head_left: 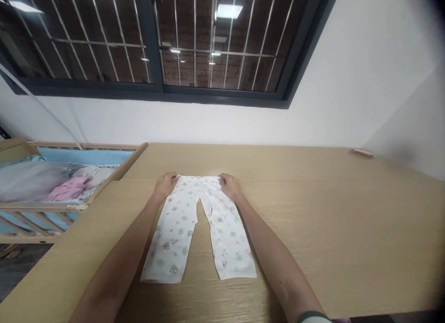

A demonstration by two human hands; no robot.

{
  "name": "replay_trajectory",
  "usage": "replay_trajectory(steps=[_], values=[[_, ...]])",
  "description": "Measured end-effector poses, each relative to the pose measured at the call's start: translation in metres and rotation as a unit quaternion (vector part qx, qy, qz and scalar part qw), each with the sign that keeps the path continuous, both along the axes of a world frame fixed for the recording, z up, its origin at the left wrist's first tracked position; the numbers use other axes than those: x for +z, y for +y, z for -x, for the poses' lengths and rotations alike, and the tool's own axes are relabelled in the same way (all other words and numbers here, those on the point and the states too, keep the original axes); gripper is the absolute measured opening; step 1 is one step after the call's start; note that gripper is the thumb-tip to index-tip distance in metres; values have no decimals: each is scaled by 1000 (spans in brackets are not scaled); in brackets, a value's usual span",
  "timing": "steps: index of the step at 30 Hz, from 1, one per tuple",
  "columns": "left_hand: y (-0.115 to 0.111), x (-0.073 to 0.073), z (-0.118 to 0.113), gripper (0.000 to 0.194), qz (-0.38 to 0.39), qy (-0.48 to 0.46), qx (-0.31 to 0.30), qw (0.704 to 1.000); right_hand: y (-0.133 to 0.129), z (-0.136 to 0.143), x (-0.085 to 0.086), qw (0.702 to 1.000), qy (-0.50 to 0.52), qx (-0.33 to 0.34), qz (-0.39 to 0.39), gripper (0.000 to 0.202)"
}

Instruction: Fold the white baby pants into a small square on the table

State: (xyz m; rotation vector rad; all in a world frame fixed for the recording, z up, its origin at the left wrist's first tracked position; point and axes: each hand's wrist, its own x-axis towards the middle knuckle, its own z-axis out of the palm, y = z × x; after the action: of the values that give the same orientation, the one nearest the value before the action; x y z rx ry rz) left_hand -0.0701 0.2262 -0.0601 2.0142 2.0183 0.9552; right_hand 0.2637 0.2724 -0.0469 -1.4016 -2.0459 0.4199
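Small white trousers [174,230] with a green and pink print lie flat on the wooden table, the waistband away from me and the two legs spread towards me. At the left end of the waistband, my left hand [165,185] has its fingers closed on the edge of the cloth. My right hand [229,186] grips the waistband's right end in the same way. Both forearms run along the outer sides of the trouser legs.
The pale wooden table [313,221] reaches the white wall under a barred window [222,93]. At the left stands a wooden cot [118,172] with bedding and a pink cloth [70,187]. A small flat object [362,152] lies at the back right.
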Motion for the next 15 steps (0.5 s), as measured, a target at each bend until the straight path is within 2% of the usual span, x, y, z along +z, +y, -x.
replay_trajectory(steps=[5,8,10,13,15], values=[[-12,13,-5,32,-19,-29,12,999,12,-2,-4,998,51,-16,15,28],[-22,34,-13,36,-46,-45,49,997,21,-4,-5,996,83,-28,24,33],[-30,52,-27,36,-54,-50,49,996,25,-5,-5,995,96,-29,29,32],[-52,76,-64,36,-29,-51,-23,998,27,-4,-4,994,97,-21,37,29],[-83,84,-101,40,5,-46,-94,995,26,-3,-3,995,92,-18,39,27]])
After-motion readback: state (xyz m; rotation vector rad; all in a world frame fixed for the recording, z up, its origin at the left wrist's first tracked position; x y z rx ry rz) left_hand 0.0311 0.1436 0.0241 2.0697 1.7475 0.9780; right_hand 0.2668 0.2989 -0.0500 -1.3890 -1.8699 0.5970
